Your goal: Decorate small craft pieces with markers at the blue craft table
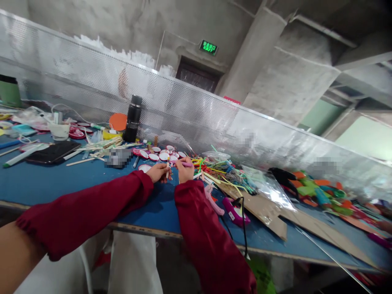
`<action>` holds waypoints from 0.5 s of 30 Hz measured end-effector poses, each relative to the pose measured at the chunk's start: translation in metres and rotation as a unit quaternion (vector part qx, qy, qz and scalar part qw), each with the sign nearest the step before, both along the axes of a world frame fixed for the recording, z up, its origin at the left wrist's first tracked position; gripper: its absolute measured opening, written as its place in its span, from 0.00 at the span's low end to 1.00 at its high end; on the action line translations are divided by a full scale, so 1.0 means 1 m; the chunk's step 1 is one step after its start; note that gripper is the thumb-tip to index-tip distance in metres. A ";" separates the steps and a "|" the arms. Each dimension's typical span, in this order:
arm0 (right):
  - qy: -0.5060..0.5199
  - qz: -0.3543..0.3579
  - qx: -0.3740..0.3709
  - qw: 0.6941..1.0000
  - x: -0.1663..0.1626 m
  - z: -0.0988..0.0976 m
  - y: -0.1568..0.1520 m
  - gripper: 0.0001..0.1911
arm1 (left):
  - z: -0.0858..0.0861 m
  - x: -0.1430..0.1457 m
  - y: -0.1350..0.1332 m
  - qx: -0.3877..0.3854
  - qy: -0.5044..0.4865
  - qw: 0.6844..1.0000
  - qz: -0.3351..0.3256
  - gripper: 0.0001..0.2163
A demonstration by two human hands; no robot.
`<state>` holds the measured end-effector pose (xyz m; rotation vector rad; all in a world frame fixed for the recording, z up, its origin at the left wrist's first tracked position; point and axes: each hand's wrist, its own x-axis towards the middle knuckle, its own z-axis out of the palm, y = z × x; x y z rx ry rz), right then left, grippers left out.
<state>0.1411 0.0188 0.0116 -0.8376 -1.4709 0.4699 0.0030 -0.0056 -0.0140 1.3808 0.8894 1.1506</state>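
Blue felt is covering the workbench [45, 181], which is running from the left edge down toward the right, its wooden front lip crossing just under both forearms. Behind it a perforated metal screen [196, 110] is closing off the far side along the whole length. Going left to right: a green container [10, 92] is standing at the far left, a white cup [59, 131] and a dark phone [52, 152] are lying beyond an open stretch of felt — the widest bare patch, sitting in front of the left sleeve. A black flask [132, 118] is standing upright against the screen, with an orange disc [118, 121] just beside it. Red-rimmed white discs [159, 155] are clustering right behind the hands.

The left hand [157, 172] is resting on the felt, fingers curled and pinching a small pale stick [168, 169] that is standing roughly upright between the two hands. The right hand [185, 168] is closed around a thin pink pen-like tool [183, 163], its tip pointing left toward the stick; whether it is touching is too small to tell.

To the right, room is tightening — a tangle of coloured strips [220, 171], a pink glue gun [235, 211] with its black cord, cardboard sheets [269, 212], a clear plastic bag [266, 185] and bright foam pieces [315, 190] are crowding the surface.
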 end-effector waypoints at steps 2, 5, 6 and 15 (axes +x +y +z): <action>0.005 -0.009 0.004 1.000 0.000 0.002 0.000 0.08 | 0.000 0.000 -0.001 -0.002 0.008 1.000 0.000 0.13; -0.003 -0.012 0.004 1.000 0.001 0.004 -0.002 0.08 | 0.000 0.001 -0.001 0.002 0.019 1.000 0.002 0.12; -0.011 -0.012 0.007 1.000 0.001 0.004 -0.003 0.08 | -0.001 0.001 -0.001 0.004 0.023 1.000 0.002 0.12; -0.048 -0.023 0.041 0.998 0.000 0.002 -0.004 0.08 | -0.004 0.003 -0.001 0.014 0.044 0.999 0.007 0.11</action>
